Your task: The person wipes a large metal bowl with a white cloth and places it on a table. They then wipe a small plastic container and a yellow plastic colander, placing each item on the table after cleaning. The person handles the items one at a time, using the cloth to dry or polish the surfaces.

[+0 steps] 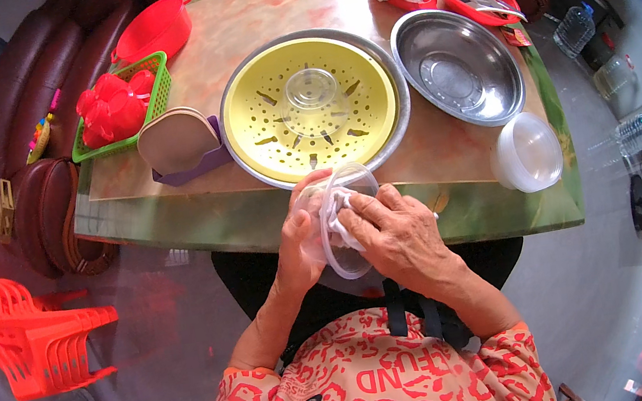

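My left hand (pixel 293 246) grips a clear plastic bowl (pixel 354 265) from its outer side, just in front of the table's near edge. The bowl is tilted, its mouth toward my right hand (pixel 403 236). Those right fingers are closed on a crumpled white cloth (pixel 333 214) and press it into the bowl. Straight ahead, a yellow colander (pixel 249 116) sits inside a wide metal basin (pixel 398 83). More clear plasticware (pixel 310 88) rests in the middle of the colander. On the right near the edge lies a stack of clear plastic bowls (pixel 534 152), tipped on its side.
An empty metal basin (pixel 461 72) stands right of the colander. Red basins (pixel 163 29) and a green basket (pixel 158 84) of red cups are at the left; a purple holder (pixel 192 168) with beige oval pieces is nearer. Red chairs (pixel 33 330) stand on the floor.
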Action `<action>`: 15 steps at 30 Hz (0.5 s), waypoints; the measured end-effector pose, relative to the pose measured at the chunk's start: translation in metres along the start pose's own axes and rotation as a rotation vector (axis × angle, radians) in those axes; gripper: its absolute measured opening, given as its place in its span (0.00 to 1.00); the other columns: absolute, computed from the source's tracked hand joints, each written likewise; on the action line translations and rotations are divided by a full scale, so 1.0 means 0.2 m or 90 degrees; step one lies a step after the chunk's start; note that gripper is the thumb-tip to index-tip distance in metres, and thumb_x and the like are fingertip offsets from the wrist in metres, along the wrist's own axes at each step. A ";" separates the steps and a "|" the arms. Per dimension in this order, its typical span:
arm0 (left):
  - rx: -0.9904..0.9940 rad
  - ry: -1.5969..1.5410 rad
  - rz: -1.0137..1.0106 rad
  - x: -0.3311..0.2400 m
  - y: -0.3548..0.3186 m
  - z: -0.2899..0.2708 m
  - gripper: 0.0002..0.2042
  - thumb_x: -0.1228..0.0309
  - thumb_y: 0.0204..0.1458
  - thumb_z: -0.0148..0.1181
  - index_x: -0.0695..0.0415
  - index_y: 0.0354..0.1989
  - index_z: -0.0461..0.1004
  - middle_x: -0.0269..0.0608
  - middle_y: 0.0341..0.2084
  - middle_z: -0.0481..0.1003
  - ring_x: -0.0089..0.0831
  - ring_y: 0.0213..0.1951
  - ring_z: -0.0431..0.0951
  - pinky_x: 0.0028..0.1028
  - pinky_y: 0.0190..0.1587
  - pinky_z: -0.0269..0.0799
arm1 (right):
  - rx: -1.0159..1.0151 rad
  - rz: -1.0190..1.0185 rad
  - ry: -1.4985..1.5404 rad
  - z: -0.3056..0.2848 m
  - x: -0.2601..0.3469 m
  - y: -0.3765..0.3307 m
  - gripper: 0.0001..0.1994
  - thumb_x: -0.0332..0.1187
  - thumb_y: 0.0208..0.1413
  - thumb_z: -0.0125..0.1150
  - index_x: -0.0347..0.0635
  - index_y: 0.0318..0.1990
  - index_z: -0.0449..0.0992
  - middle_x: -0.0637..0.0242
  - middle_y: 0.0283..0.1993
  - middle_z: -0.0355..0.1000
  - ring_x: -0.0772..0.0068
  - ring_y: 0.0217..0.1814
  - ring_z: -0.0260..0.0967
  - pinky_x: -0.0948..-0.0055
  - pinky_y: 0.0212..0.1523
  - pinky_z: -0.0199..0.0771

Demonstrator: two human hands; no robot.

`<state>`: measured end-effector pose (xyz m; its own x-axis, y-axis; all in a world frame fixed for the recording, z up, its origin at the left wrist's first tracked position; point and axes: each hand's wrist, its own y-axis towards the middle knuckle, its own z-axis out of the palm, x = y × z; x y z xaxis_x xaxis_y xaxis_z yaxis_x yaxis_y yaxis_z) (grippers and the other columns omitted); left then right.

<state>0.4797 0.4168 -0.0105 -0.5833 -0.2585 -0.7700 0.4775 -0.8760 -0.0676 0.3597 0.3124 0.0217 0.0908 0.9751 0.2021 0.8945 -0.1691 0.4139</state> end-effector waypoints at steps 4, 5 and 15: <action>0.109 -0.010 0.019 0.01 0.03 -0.03 0.37 0.44 0.52 0.46 0.61 0.62 0.50 0.53 0.46 0.69 0.37 0.43 0.73 0.34 0.49 0.69 | 0.205 0.000 0.221 -0.13 0.00 -0.01 0.16 0.31 0.44 0.60 0.44 0.44 0.72 0.64 0.40 0.70 0.61 0.40 0.67 0.63 0.36 0.73; 0.114 -0.021 0.013 0.02 0.04 -0.03 0.38 0.44 0.52 0.46 0.60 0.62 0.50 0.53 0.46 0.69 0.38 0.43 0.73 0.34 0.49 0.69 | 0.183 -0.016 0.261 -0.13 0.00 -0.01 0.16 0.30 0.44 0.61 0.44 0.44 0.72 0.64 0.40 0.70 0.60 0.41 0.68 0.62 0.37 0.73; 0.076 -0.062 -0.028 0.07 0.08 0.08 0.38 0.45 0.52 0.46 0.60 0.64 0.47 0.50 0.51 0.67 0.37 0.52 0.69 0.35 0.57 0.62 | 0.061 0.044 -0.027 -0.06 -0.04 0.00 0.11 0.30 0.41 0.56 0.35 0.33 0.75 0.61 0.34 0.70 0.62 0.43 0.70 0.70 0.31 0.74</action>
<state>0.4688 0.3939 -0.0124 -0.6657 -0.2527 -0.7022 0.3724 -0.9279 -0.0192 0.3549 0.3036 0.0304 0.1705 0.9671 0.1889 0.9230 -0.2239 0.3129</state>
